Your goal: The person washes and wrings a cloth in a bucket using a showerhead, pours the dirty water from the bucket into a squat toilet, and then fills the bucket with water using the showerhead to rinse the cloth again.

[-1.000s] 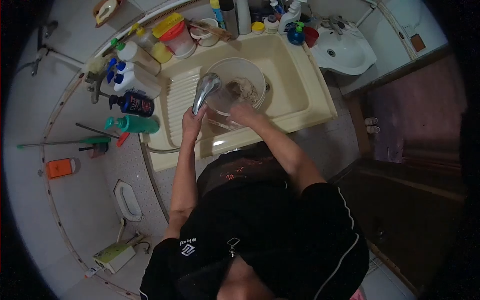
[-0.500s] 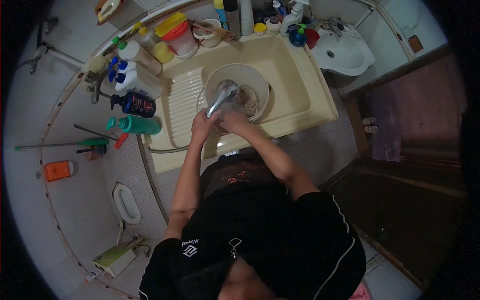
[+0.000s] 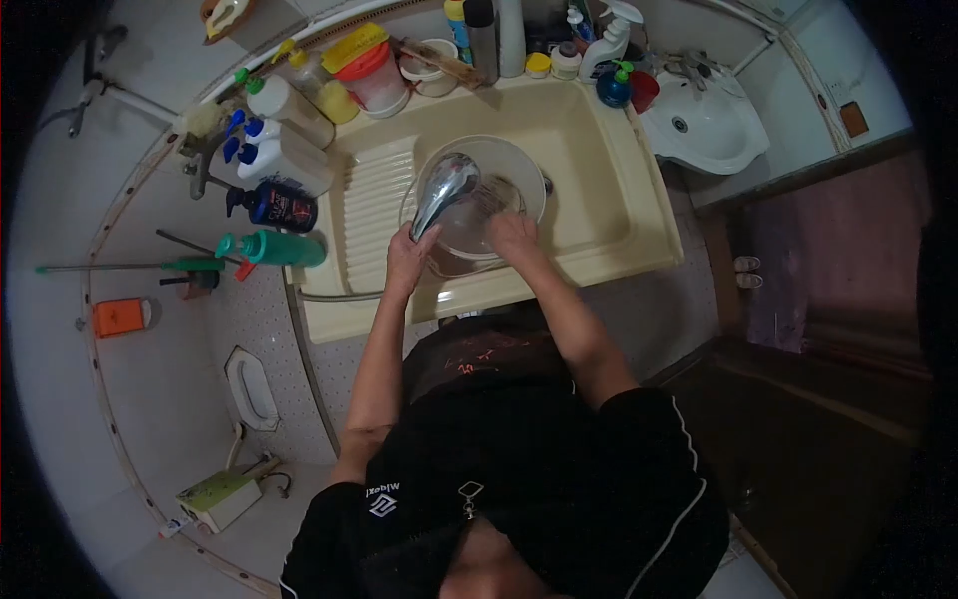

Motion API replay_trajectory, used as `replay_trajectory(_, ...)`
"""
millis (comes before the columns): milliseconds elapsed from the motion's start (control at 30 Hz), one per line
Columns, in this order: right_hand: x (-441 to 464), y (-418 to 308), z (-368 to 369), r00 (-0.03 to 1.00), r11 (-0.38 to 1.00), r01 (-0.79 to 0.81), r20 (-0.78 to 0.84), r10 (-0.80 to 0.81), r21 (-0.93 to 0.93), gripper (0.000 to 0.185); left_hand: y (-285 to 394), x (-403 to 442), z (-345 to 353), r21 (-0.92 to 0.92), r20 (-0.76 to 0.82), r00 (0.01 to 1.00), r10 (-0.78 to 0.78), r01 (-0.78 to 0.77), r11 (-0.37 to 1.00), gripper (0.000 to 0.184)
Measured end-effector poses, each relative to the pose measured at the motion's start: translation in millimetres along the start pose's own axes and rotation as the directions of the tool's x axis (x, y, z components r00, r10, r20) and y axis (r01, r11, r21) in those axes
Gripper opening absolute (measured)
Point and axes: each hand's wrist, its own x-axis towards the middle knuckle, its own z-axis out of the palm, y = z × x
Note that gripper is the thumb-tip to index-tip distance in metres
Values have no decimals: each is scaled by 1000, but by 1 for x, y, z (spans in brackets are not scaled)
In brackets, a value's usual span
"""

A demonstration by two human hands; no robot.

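Observation:
My left hand [image 3: 407, 258] is closed around the handle of a chrome shower head [image 3: 445, 190]. Its broad head tilts over a whitish round bucket [image 3: 540, 172] standing in the cream sink [image 3: 599, 160]. At the bucket's near right side is my right hand [image 3: 514, 238], curled into a fist. A brownish cloth [image 3: 501, 194] lies directly beyond its fingers, smeared by motion, and its near end disappears into the fist. The shower hose [image 3: 344, 298] runs along the sink's front left edge.
A ribbed drainboard [image 3: 377, 210] forms the sink's left side. Pump bottles, including a teal one [image 3: 284, 249], line the left edge. A red tub [image 3: 371, 82] and a spray bottle [image 3: 611, 40] stand behind. To the right is a white washbasin [image 3: 714, 125].
My right hand has moved right along the bucket, to the cloth, which is now blurred. The shower head stays over the bucket in my left hand. The whole view has shifted slightly.

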Motion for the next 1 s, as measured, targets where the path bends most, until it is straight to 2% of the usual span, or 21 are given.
replay_trajectory(133, 3, -2, -9, 994, 1000, 3, 108, -4, 12, 23, -9, -6, 10, 25, -43, 993, -106, 107, 994, 36)
replay_trajectory(233, 3, -2, -12, 989, 999, 26, 145, -31, 37, 24, -4, -11, 18, -68, -72, 994, -86, 81, 994, 35)
replay_trajectory(300, 4, -1, -10, 985, 997, 45, 162, -54, 58, 24, 1, -15, 22, -42, -90, 989, -119, 116, 992, 35)
replay_trajectory(367, 7, -1, -10, 973, 995, 14, 228, -37, 101, 34, 1, -17, 28, -16, -112, 982, -151, 151, 988, 36)
replay_trajectory(467, 7, -2, -15, 966, 992, 46, 249, -74, 116, 36, -6, -25, 34, -30, -111, 977, -182, 180, 983, 36)
replay_trajectory(533, 7, 0, -10, 966, 992, 71, 240, -95, 108, 34, -11, -29, 37, 48, -96, 974, -207, 213, 976, 38)
replay_trajectory(567, 8, -1, -11, 969, 992, 84, 224, -104, 97, 33, -9, -30, 36, 151, -89, 965, -245, 256, 955, 43)
replay_trajectory(600, 8, 0, -13, 969, 991, 94, 220, -114, 98, 33, -8, -31, 36, 150, -99, 965, -242, 255, 955, 43)
replay_trajectory(667, 6, 1, -17, 966, 986, 110, 221, -136, 128, 36, -2, -32, 37, 274, -44, 947, -318, 318, 908, 48)
replay_trajectory(733, 5, 0, -19, 967, 988, 97, 225, -123, 122, 36, -18, -27, 38, 232, -26, 959, -282, 280, 931, 52)
replay_trajectory(800, 5, -3, -20, 969, 991, 76, 226, -99, 109, 37, -21, -20, 36, 269, 61, 951, -303, 277, 922, 53)
replay_trajectory(833, 5, -3, -21, 968, 993, 68, 236, -90, 101, 37, -23, -17, 35, 235, 83, 959, -271, 246, 941, 47)
replay_trajectory(1000, 5, -3, -18, 976, 995, 66, 204, -80, 77, 38, -45, -8, 33, 180, 140, 964, -224, 198, 964, 47)
